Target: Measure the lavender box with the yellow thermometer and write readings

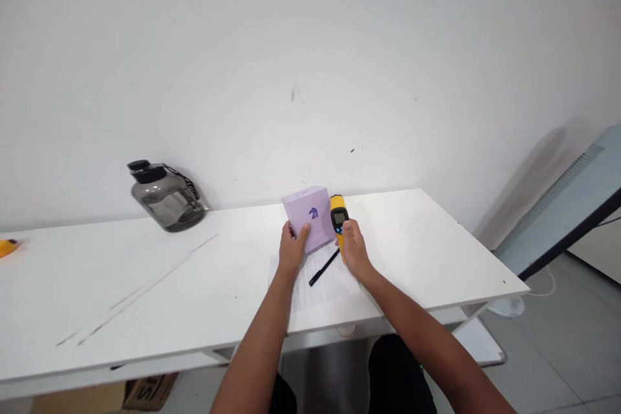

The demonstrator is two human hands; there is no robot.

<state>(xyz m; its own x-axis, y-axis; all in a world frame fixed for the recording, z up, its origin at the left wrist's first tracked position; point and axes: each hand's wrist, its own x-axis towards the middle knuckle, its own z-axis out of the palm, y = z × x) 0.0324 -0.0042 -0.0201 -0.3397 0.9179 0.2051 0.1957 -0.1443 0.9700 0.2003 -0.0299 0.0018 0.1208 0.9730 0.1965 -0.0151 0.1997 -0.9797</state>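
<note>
Holds a pale lilac rectangular cardboard box point(319, 223) in the left hand point(292, 249), tilted above the white flat worktop point(422, 252). Partly curled round its left side, thumb flat on the front face below a dark purple emblem, fingers mostly hidden behind. Grips a yellow-and-black pistol-shaped plastic device point(339, 210) in the right hand point(356, 249), just beside the right edge of the box, closed round the handle with thumb near the blue buttons. Cannot tell of any contact between box and device, or between the box's lower edge and the white printed paper point(315, 297) underneath. On the paper, near the handle, a slim black pen point(324, 268). Well apart to the left, a grey translucent plastic bottle point(167, 200) with a black cap.

Judging by looks, fairly light and stiff in the box, slightly slippery on smooth faces, prone to denting at the corners. Best held by the side edges with a spread thumb and mild pressure. Probably light and hard in the device, vulnerable at the screen; best held low on the handle.
</note>
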